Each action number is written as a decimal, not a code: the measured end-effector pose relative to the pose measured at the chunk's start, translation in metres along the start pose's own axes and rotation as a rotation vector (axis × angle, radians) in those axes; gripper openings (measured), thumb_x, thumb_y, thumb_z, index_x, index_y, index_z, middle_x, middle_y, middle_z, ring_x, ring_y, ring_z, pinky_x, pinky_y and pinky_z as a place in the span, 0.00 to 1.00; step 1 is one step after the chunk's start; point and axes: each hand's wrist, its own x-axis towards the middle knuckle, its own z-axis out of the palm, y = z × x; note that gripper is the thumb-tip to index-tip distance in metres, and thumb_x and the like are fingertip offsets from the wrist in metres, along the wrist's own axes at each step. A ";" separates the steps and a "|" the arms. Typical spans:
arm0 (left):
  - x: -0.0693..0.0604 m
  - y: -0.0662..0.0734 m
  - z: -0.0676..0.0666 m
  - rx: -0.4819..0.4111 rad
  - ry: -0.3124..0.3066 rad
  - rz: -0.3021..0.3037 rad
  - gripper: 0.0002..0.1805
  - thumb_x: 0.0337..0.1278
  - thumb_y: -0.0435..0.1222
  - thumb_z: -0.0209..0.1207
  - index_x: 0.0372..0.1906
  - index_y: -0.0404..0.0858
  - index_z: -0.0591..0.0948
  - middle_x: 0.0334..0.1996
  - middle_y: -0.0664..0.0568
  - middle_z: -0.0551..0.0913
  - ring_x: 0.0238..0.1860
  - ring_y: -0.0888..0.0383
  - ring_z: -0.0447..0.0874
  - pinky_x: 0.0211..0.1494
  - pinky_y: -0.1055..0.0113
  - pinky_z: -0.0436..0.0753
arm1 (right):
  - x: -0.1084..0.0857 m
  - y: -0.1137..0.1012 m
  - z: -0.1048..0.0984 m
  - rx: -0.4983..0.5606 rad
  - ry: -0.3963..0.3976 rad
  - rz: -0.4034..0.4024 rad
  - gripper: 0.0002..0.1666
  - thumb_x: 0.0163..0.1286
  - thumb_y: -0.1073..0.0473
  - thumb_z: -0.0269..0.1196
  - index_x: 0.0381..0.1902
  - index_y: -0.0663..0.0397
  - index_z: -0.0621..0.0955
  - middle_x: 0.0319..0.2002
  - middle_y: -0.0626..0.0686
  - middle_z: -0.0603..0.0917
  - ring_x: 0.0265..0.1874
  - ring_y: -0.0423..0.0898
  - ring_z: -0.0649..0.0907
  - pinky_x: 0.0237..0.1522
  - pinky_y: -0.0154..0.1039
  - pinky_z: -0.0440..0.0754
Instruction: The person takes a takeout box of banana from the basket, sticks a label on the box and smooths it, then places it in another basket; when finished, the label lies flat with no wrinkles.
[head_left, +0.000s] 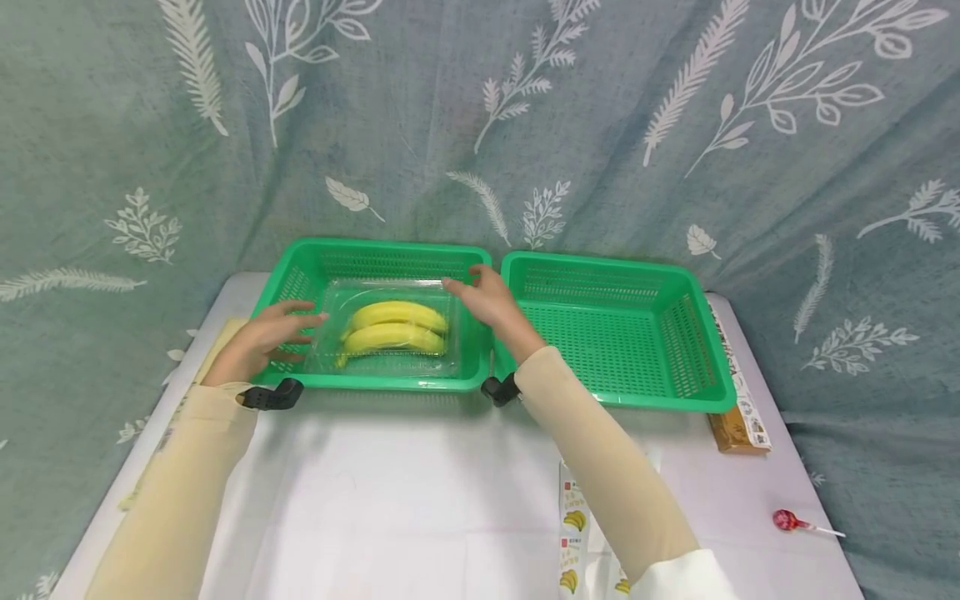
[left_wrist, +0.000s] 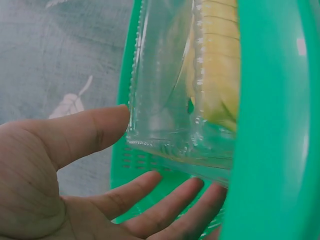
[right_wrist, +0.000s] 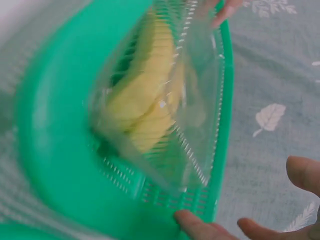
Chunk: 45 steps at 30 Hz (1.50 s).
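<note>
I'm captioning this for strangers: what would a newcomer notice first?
Probably two curved yellow bananas in a clear plastic box, within the left green plastic basket. The left hand and right hand flank the box. A round red lollipop lies at right on the white table.

White-covered table (head_left: 420,492) bearing two green, rectangular, perforated plastic baskets (head_left: 592,342) side by side. At right, a long brown-and-white box (head_left: 738,433) and a round red lollipop (head_left: 785,521); towards the front, white banana-printed labels (head_left: 573,521); at left, a partly hidden yellow strip (head_left: 227,332).
</note>
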 end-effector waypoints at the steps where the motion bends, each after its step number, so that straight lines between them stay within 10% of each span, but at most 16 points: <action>1: 0.000 -0.001 0.000 -0.004 -0.005 -0.002 0.46 0.75 0.53 0.50 0.82 0.39 0.39 0.79 0.30 0.46 0.76 0.30 0.54 0.68 0.42 0.76 | 0.001 -0.002 0.001 0.032 -0.016 0.012 0.47 0.73 0.36 0.58 0.80 0.48 0.53 0.78 0.56 0.60 0.74 0.57 0.68 0.70 0.57 0.73; 14: 0.005 -0.004 -0.004 -0.014 -0.019 -0.011 0.47 0.73 0.46 0.55 0.82 0.41 0.40 0.78 0.29 0.52 0.75 0.31 0.57 0.64 0.48 0.81 | 0.013 -0.015 0.019 0.190 -0.062 0.080 0.53 0.73 0.39 0.60 0.82 0.48 0.45 0.82 0.55 0.48 0.80 0.58 0.57 0.75 0.61 0.65; 27: 0.007 -0.008 0.004 -0.025 -0.031 0.007 0.45 0.73 0.40 0.55 0.82 0.41 0.41 0.73 0.27 0.60 0.73 0.31 0.61 0.62 0.48 0.83 | 0.018 -0.008 0.038 0.085 -0.031 0.113 0.56 0.75 0.40 0.57 0.82 0.53 0.36 0.83 0.56 0.41 0.82 0.56 0.48 0.80 0.56 0.55; 45: 0.007 -0.010 0.004 0.003 -0.031 0.012 0.44 0.75 0.39 0.53 0.82 0.40 0.40 0.73 0.26 0.62 0.71 0.30 0.66 0.60 0.49 0.84 | 0.025 0.000 0.042 0.067 -0.040 0.187 0.45 0.74 0.64 0.59 0.81 0.49 0.51 0.80 0.57 0.55 0.74 0.59 0.67 0.64 0.54 0.80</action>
